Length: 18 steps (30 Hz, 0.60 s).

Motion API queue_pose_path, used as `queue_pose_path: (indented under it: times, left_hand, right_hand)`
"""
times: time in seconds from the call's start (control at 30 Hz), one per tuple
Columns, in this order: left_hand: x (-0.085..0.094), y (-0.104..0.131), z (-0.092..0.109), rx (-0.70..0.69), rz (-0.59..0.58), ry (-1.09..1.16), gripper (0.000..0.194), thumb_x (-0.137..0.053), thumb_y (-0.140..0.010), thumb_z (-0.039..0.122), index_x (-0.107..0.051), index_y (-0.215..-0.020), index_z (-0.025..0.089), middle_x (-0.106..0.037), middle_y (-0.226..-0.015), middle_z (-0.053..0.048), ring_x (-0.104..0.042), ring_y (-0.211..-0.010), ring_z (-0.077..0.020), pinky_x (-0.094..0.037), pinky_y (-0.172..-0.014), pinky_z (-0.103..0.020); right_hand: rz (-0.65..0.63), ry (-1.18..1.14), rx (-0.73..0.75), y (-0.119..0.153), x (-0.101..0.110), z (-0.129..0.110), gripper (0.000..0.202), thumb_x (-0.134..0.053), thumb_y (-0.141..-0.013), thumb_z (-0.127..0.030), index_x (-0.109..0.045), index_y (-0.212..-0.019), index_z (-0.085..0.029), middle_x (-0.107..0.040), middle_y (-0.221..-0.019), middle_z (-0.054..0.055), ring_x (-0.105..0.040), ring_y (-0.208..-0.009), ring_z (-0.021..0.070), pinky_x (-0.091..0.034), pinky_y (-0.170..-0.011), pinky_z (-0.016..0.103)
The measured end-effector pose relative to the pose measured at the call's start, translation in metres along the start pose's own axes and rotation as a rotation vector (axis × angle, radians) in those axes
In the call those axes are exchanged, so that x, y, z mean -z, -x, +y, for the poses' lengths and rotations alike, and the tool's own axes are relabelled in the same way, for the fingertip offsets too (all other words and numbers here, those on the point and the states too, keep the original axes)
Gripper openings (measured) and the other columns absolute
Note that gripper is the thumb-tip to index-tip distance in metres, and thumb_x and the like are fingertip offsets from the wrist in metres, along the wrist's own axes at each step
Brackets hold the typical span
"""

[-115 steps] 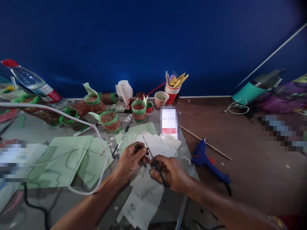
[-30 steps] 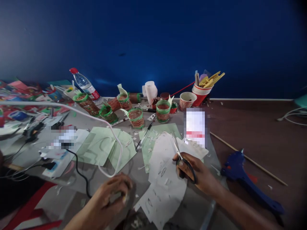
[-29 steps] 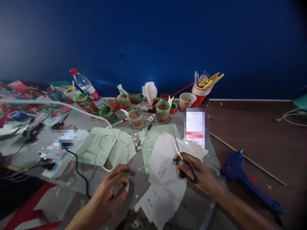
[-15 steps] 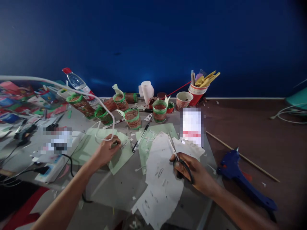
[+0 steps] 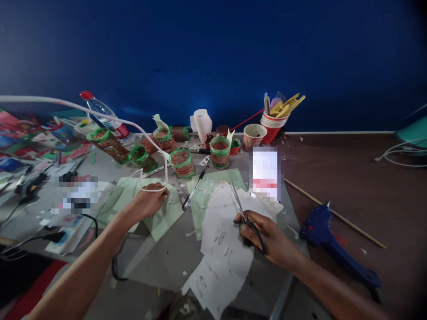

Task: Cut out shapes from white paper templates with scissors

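My right hand [image 5: 262, 233] grips black-handled scissors [image 5: 239, 202], with the blades pointing up and away over a large cut sheet of white paper [image 5: 222, 235]. Pencil marks show on that sheet. On the left, my left hand [image 5: 151, 200] is palm down with its fingers curled together over a light green paper sheet [image 5: 163, 224]. Whatever its fingertips pinch, if anything, is hidden beneath them. Small white scraps lie near those fingers. A black pen [image 5: 195, 189] rests between the two hands, beside a second green sheet [image 5: 238, 178].
Brown cups with green rims [image 5: 220, 153] stand behind the papers, near a water bottle [image 5: 106, 115] and a red-striped cup of tools [image 5: 273, 124]. A phone [image 5: 264, 171] glows nearby. Right lie a wooden stick [image 5: 336, 215] and a blue glue gun [image 5: 340, 249]. A white cable [image 5: 116, 118] arcs across the left.
My left hand has turned more palm down, hiding its fingertips and the small dark greenish patch seen there before. The right hand keeps the scissors almost in place. The view has shifted slightly.
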<state>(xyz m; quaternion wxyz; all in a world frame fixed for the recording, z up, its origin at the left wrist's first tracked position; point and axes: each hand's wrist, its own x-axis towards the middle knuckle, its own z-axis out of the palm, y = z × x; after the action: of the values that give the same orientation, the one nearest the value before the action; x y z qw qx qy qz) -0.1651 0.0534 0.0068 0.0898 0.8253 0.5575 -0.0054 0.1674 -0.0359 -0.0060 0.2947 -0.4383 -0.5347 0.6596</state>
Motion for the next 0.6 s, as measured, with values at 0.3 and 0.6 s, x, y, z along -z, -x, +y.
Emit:
queue_pose_path:
  times: [0.3,0.6]
  left_hand:
    - [0.0,0.017,0.014,0.039,0.121,0.174,0.024,-0.033,-0.083,0.029,-0.053,-0.074,0.02,-0.06,-0.072,-0.005,-0.055,-0.069,-0.0183,-0.044,-0.068,-0.031]
    - [-0.009,0.034,0.101,0.022,0.122,0.796,0.016,-0.04,-0.084,0.025,-0.054,-0.087,0.019,-0.056,-0.074,-0.002,-0.053,-0.066,-0.0133,-0.043,-0.061,-0.026]
  right_hand:
    - [0.0,-0.021,-0.004,0.0,0.0,-0.004,0.051,-0.055,-0.075,-0.062,-0.047,-0.089,-0.015,-0.037,-0.057,-0.006,-0.034,-0.053,0.0091,-0.031,-0.049,0.022]
    - [0.051,-0.114,-0.009,0.0,-0.002,-0.006,0.052,-0.059,-0.069,-0.064,-0.048,-0.084,-0.016,-0.041,-0.054,-0.006,-0.04,-0.048,0.0086,-0.034,-0.047,0.022]
